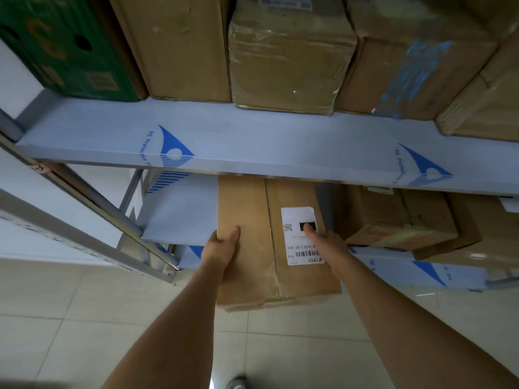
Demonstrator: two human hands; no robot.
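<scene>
Head view: a long cardboard box (252,265) lies lengthwise across the front edge of the lower shelf (179,217) — its far end tucked beneath the upper shelf (252,141), its near end jutting out past the edge over the tiled floor (84,318). The left hand (222,245) grips the box's left side, thumb flat on top and fingers wrapped round the side out of sight. The right hand (328,245) clasps the right side likewise — its thumb presses on the white label (297,217), just beside the brown boxes (393,220) further right on that shelf.
</scene>
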